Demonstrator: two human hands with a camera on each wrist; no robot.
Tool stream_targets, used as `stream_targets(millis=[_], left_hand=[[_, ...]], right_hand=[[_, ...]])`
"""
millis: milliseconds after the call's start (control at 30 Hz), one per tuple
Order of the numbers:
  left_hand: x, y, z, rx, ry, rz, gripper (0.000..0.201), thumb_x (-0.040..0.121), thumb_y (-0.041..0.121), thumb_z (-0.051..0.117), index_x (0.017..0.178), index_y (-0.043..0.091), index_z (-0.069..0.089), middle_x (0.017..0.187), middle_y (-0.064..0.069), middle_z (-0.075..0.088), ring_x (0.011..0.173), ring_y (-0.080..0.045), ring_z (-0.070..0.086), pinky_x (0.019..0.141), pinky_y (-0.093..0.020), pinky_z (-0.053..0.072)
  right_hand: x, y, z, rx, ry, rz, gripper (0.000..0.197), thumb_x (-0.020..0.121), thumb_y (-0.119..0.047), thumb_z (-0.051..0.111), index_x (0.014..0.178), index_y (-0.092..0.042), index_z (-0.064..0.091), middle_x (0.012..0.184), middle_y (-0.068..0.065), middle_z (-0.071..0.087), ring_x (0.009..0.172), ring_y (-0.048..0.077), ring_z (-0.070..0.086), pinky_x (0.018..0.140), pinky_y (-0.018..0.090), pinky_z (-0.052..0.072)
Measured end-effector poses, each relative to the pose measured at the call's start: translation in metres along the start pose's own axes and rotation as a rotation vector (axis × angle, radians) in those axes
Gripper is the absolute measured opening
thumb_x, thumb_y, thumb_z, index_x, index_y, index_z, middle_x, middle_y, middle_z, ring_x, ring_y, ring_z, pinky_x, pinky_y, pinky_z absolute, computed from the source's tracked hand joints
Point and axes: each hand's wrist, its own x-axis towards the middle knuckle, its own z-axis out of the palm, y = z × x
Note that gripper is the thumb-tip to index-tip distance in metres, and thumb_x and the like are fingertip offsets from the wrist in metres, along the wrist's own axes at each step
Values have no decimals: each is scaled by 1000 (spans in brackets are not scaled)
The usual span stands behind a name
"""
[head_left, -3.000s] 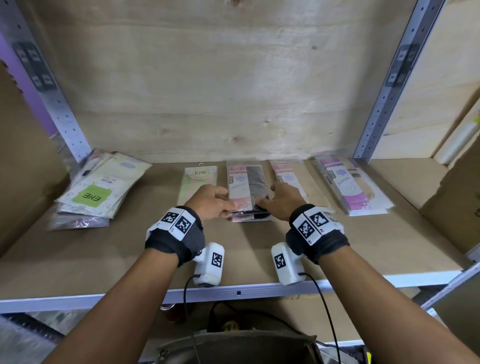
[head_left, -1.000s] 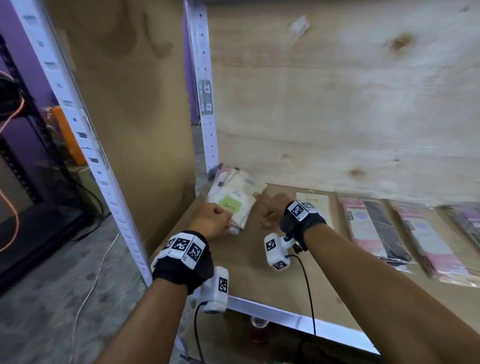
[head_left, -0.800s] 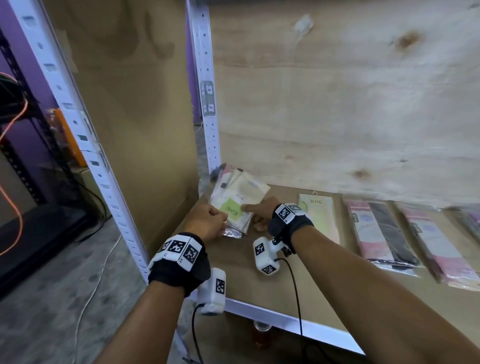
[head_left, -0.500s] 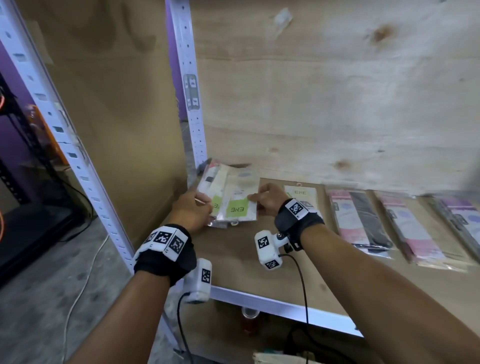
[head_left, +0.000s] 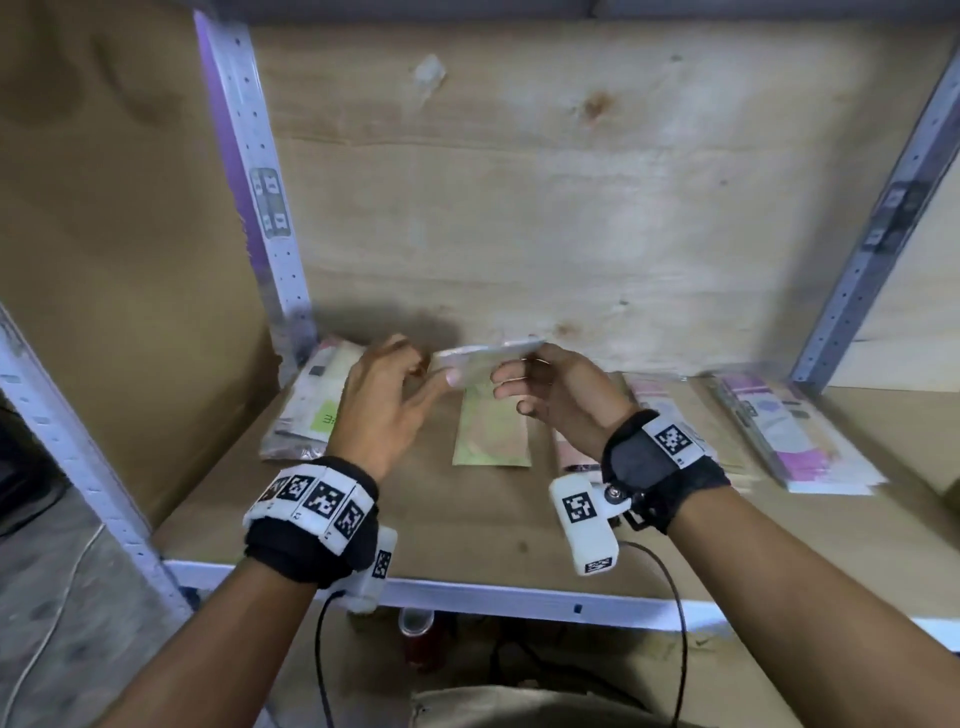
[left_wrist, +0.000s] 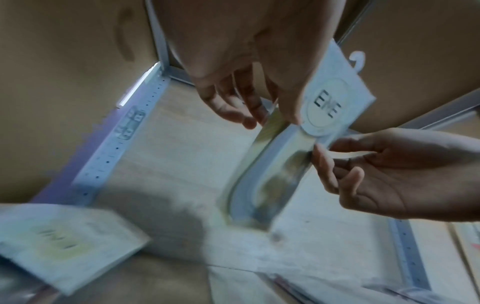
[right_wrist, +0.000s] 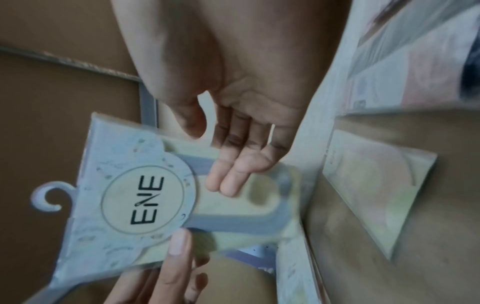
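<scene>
A flat clear packet (head_left: 485, 357) with a round "ENE" label (right_wrist: 148, 199) and a white hanger hook (right_wrist: 49, 197) is held up in the air above the wooden shelf (head_left: 467, 525). My left hand (head_left: 434, 382) pinches its left edge, with the thumb (right_wrist: 179, 242) on the front. My right hand (head_left: 511, 376) pinches the opposite edge, its fingers (right_wrist: 228, 179) lying across the pale green insert. In the left wrist view the packet (left_wrist: 324, 107) hangs tilted between both hands.
A loose pile of similar packets (head_left: 317, 405) fills the shelf's back left corner. A green packet (head_left: 491, 434) lies flat under the hands, with pink packets (head_left: 670, 405) and a purple stack (head_left: 789, 436) to its right. Metal uprights (head_left: 260, 208) (head_left: 883, 223) frame the bay.
Both hands left the pink-and-black packet, reached to the left pile and took its top packet. They have lifted it and carried it right, above the green packet.
</scene>
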Motion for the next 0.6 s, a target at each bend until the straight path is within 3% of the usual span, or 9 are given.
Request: stream_targets(millis=[33,133,167,233,300,400,467,533,600], left_hand=[[0,6,3,-42,5,-10,24,91,35,67,96,13,72,90,-1,68,83,-17,58,73,-28,45],[-1,18,12,-239,-6,-49,24,93,35,64,112,23,71,110,12,73,92,-4,66,76,-21,52],[-2,19,17,-301,-10,-67,23,93,32,65,113,23,71,110,13,73,94,-6,67,78,-25,55],[-5,18,27,-405,-19,-134,20,94,27,64,112,20,70,105,4,75,91,-24,68,72,-37,57],[-6,14,38,-492,-43,-248,18,96,28,61,110,21,69,102,-5,74,87,-34,65,60,-35,54],[-9,5,58,-419,-78,-347,14,99,43,50,101,36,61,92,10,70,72,-19,63,58,-26,47],[-12,3,73,-309,-66,-371,15,100,49,42,101,40,54,89,22,63,79,-11,60,64,-18,45],[-15,2,89,-275,-54,-427,25,101,51,36,106,31,51,86,24,57,82,-12,57,63,-7,40],[-16,5,101,-344,-105,-549,48,99,59,29,101,17,51,75,3,59,66,-23,59,54,-22,48]], right_hand=[[-7,-5,-4,-1,-9,-24,32,100,-31,45,99,-9,69,93,11,72,79,21,67,62,26,42],[-25,-8,-16,-79,-7,-129,19,99,-21,50,97,-9,65,86,13,71,72,22,62,56,27,40],[-30,-6,-20,-168,16,-167,14,97,-18,55,91,-12,67,78,8,69,65,18,59,53,24,39],[-37,2,-29,-426,93,-206,21,93,-20,64,72,-23,68,60,-10,60,53,5,52,50,15,38],[-40,12,-37,-649,140,-181,37,90,-33,67,56,-26,56,49,-17,49,46,1,44,49,10,37],[-44,30,-44,-745,78,-114,41,94,-43,59,62,-22,45,52,-15,42,52,9,41,60,19,37],[-47,38,-45,-786,44,-114,40,98,-45,51,70,-18,41,58,-10,41,54,11,39,60,22,34],[-49,41,-43,-784,62,-137,39,101,-46,43,72,-20,39,60,-10,39,49,4,36,52,15,32],[-48,41,-42,-753,154,-157,36,102,-44,40,72,-25,39,64,-11,38,51,0,38,52,14,33]])
